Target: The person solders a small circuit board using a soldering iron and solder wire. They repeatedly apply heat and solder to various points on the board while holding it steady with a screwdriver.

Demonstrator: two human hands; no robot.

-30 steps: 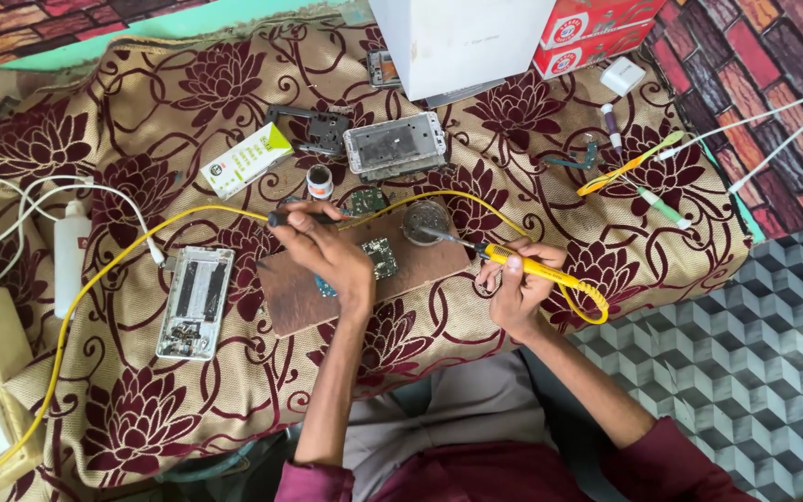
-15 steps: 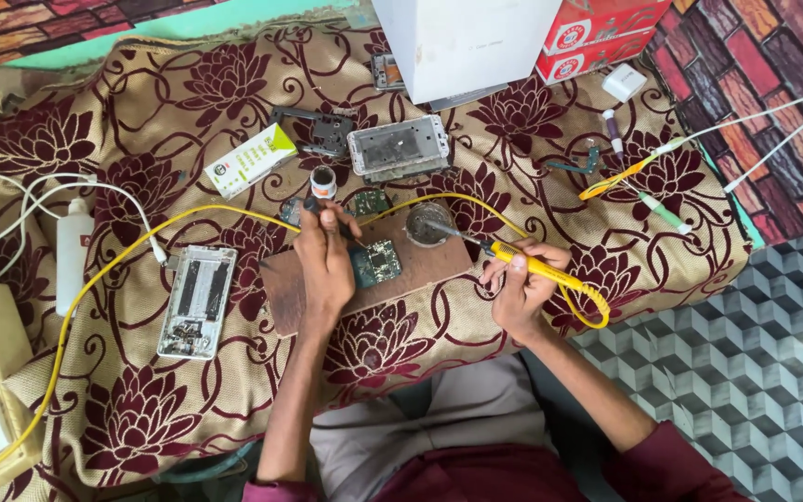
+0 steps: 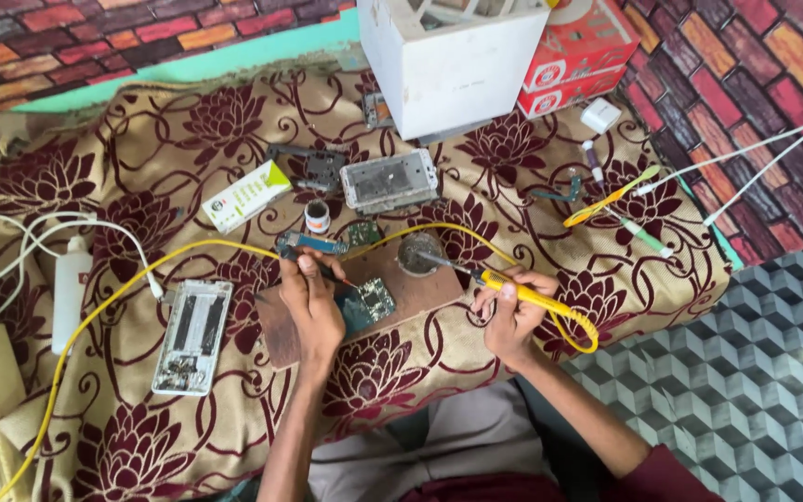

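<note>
1. While my left hand (image 3: 310,302) rests on the wooden board (image 3: 420,293), its fingers are pinched around a thin dark tool whose tip points at the small circuit board (image 3: 369,302); a second ago that hand lay flatter, further down over the circuit board.
2. My right hand (image 3: 510,314) is closed around the yellow soldering iron (image 3: 522,293), much where it was.
3. What differs is the tip: it now dips towards the small round tin (image 3: 419,253) on the wooden board, not towards the circuit board.
4. I judge the iron is being dressed or loaded, so the joint itself is not yet touched.
5. An opened phone frame (image 3: 192,335) lies well to the left on the flowered cloth (image 3: 141,186).
</note>
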